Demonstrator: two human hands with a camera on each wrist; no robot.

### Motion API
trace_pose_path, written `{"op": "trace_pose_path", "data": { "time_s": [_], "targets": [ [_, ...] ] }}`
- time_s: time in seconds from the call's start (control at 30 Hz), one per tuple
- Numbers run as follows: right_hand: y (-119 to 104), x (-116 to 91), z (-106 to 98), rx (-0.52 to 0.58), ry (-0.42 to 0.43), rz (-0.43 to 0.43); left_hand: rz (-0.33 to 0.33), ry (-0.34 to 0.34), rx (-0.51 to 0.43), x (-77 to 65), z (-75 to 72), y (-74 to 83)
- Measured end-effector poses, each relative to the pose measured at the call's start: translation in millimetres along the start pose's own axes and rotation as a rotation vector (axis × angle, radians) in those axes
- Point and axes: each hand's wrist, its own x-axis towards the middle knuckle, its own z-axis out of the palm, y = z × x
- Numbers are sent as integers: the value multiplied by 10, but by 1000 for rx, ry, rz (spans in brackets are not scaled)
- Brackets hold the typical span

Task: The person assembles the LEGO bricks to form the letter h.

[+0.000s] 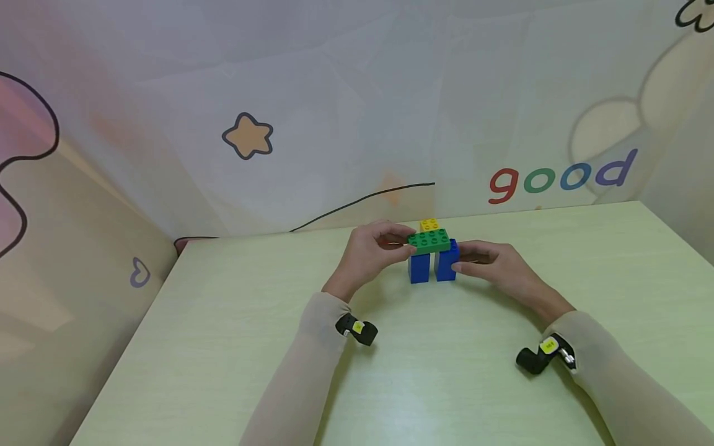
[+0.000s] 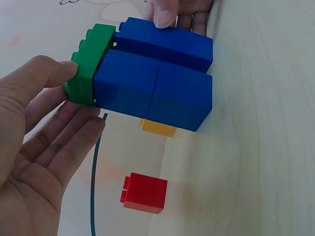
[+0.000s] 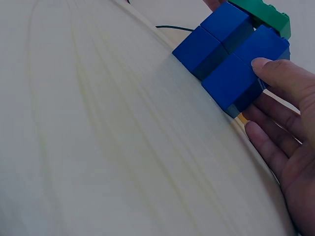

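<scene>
Two upright blue stacks stand side by side on the table, the left stack [image 1: 419, 269] and the right stack [image 1: 447, 266], with a narrow gap between them. A long green brick [image 1: 428, 242] lies across their tops, leaving some studs of the right stack bare. My left hand [image 1: 370, 251] pinches the green brick's left end between thumb and fingers. The right stack is held by my right hand [image 1: 496, 267], its thumb on the near face and the fingers behind. Each stack shows a seam between two bricks in the right wrist view.
Behind the stacks, a yellow brick [image 1: 429, 225] is partly hidden. The left wrist view shows a red brick [image 2: 146, 192] farther off on the table. A printed backdrop [image 1: 346, 124] rises along the back edge of the pale table [image 1: 435, 371].
</scene>
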Motion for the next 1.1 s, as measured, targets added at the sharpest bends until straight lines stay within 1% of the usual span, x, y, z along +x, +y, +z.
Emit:
{"op": "trace_pose_path", "data": {
  "time_s": [0.13,0.3,0.43,0.7,0.97,1.1],
  "targets": [
    [9,6,2,-1,0,3,29,-8,23,5,4,-2],
    [19,11,-2,8,2,6,62,-11,85,15,14,9],
    [17,10,5,18,9,7,69,-23,105,12,24,6],
    [22,10,10,19,8,4,47,-36,115,-6,29,-5],
    [15,15,14,30,12,14,87,-65,147,-8,15,-17],
    [30,18,13,42,18,31,93,-65,150,-2,28,-24]
  ]
}}
